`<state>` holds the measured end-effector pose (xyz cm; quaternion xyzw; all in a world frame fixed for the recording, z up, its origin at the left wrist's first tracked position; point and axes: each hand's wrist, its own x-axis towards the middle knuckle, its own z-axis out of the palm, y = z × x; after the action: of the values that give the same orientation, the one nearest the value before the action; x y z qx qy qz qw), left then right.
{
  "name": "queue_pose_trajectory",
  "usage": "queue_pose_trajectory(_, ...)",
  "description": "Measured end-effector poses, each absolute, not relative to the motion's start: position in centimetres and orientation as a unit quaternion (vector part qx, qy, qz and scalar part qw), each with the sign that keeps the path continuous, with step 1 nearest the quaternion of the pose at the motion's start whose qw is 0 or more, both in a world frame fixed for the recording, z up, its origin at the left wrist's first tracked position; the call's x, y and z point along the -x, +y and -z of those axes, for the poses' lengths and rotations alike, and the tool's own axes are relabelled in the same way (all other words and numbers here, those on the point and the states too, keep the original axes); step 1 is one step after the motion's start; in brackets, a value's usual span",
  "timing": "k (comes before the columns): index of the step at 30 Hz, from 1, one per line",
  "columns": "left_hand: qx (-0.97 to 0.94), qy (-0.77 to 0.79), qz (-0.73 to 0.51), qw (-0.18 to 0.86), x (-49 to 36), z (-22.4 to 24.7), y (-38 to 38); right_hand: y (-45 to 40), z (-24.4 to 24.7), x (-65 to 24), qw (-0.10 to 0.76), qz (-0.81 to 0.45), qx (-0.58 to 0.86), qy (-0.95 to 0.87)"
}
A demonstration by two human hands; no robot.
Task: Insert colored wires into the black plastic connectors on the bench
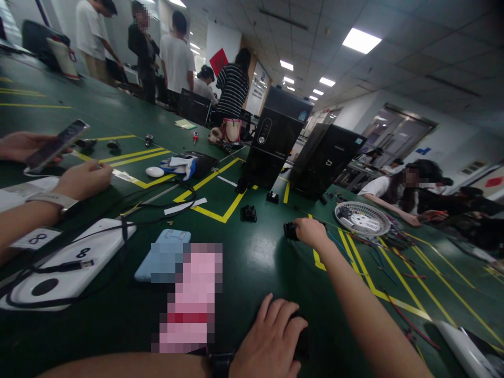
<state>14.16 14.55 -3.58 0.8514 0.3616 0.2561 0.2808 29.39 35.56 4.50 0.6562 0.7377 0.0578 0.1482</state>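
Observation:
My left hand (271,336), with a dark band at the wrist, comes in low at the bottom. Its fingers curl over a black object (302,338) that is mostly covered, so its kind does not show. Farther out, my right hand (312,231) reaches in from the lower right, its fingers closed on a small black plastic part (290,231) at the tabletop. Two similar small black parts, one nearer (249,212) and one farther (272,197), lie beyond on the green table (252,273). A pixelated pink item (197,299) is left of my left hand.
Two black computer towers (271,139) stand ahead. A white round basket (363,219) and loose wires (388,257) lie right. On the left are a blue case (165,257), a white board marked 8 (94,239), cables and another person's hands (84,178) with a phone (59,144).

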Motion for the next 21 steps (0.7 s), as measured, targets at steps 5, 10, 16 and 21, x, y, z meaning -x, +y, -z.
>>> queue_pose_trajectory(5, -0.858, 0.359, -0.250, 0.268, -14.5, 3.8, 14.7, 36.1, -4.7, -29.4, 0.155, -0.056, -0.652, 0.740)
queue_pose_trajectory(10, -0.867, 0.356, -0.254, 0.239, -14.3, 4.4, 14.9, 36.5, -4.3, -29.4, 0.152, -0.052, -0.655, 0.739)
queue_pose_trajectory(16, -0.871, 0.348, -0.335, 0.085, -16.2, 7.7, 15.6, 35.9, -3.9, -29.8, 0.104, -0.057, -0.661, 0.741)
queue_pose_trajectory(21, -0.797, 0.384, -0.461, -0.064, -18.8, 9.9, 16.7, 33.9, -3.9, -29.5, 0.001, -0.104, -0.632, 0.768)
